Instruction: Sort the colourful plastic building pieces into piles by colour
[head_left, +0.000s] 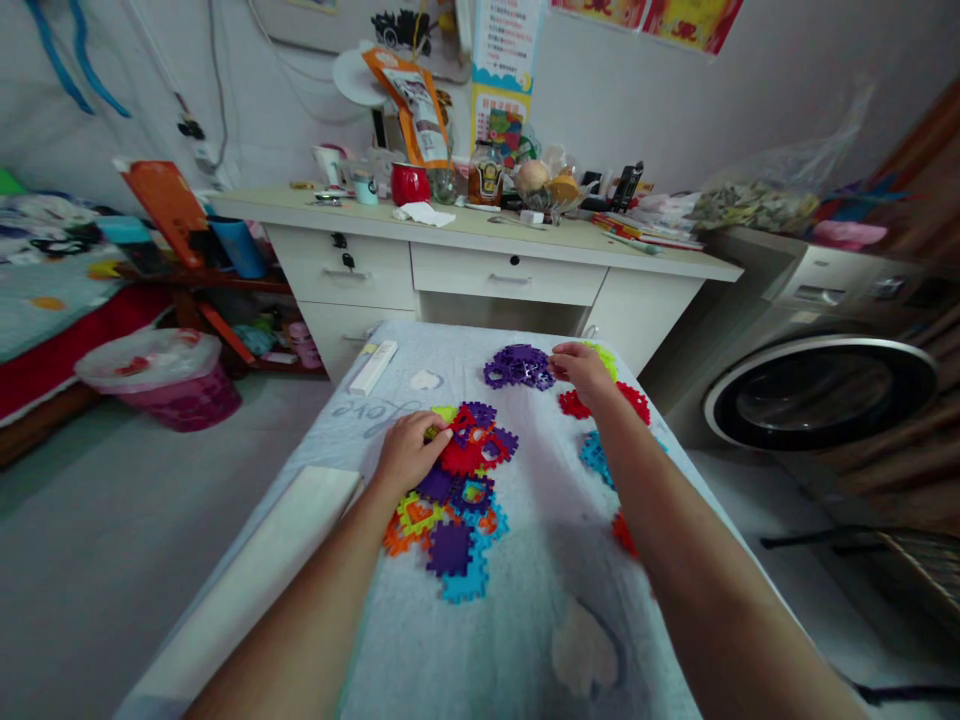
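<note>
My left hand [409,450] is curled over the left edge of a joined cluster of colourful toothed plastic tiles [459,500], its fingers pinching the red and yellow-green pieces. My right hand [583,374] reaches farther out, fingers closed at the right edge of a pile of purple tiles [517,366]. Red tiles [637,402], a yellow-green tile [604,355] and blue tiles [595,455] lie beside and under my right forearm. Everything rests on a light blue cloth-covered table [525,620].
A white desk [487,265] cluttered with a red mug [409,184], bottles and packets stands just beyond the table. A washing machine [817,385] is at the right, a pink bin [161,380] and a bed at the left. A white box [373,366] lies on the cloth.
</note>
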